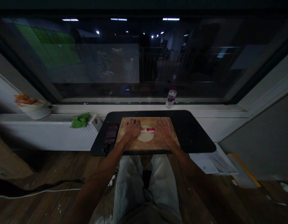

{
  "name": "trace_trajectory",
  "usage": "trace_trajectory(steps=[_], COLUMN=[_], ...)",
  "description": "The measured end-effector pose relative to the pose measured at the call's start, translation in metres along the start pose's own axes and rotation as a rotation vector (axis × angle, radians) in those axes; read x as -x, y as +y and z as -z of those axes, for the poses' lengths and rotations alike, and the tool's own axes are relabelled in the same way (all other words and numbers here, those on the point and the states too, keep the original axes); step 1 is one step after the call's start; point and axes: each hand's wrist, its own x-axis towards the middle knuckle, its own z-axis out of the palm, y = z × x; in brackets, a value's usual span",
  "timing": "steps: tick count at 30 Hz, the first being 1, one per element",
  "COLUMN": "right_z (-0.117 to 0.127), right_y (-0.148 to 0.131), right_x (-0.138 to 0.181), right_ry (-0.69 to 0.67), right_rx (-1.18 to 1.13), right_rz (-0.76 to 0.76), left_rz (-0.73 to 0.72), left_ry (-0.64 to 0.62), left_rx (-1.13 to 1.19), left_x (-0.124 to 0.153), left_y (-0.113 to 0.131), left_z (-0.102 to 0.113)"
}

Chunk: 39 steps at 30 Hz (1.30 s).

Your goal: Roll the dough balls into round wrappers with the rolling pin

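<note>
A round, flat sheet of pale dough (146, 137) lies on a wooden board (162, 145). Across its far half rests what looks like a rolling pin (147, 130) with a red and white printed label. My left hand (132, 128) lies over the pin's left end, fingers stretched forward and apart. At the right end, my right hand (163, 129) is laid the same way, palm down with the fingers spread. Both ends of the pin are hidden under the hands.
The board sits on a small black table (192, 133) by the window. Dark brown flat pieces (111, 133) lie at its left. A water bottle (171, 97) stands on the sill. A green cloth (80, 120) and a white pot (35, 109) rest on the radiator (71, 137).
</note>
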Motion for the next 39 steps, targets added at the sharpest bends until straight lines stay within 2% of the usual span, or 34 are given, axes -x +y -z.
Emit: trace_trajectory(steps=[10,19,29,39], right_z=[0.001,0.009,-0.006,-0.012], right_y=[-0.011,-0.015,-0.016,-0.018], right_x=[0.027,0.056,0.078,0.093], right_ry=[0.083,0.085,0.18,0.219], right_rx=[-0.046,-0.061,-0.1,-0.112], right_rz=[-0.035,0.004,0.02,0.011], left_rz=[-0.083,-0.132,-0.131,-0.136], left_ry=[0.045,0.076,0.101,0.113], left_rx=[-0.005,0.024,0.064,0.09], left_x=[0.024,0.048,0.07,0.079], left_y=[-0.006,-0.007,-0.007,-0.005], left_z=[-0.006,-0.008,-0.012,-0.012])
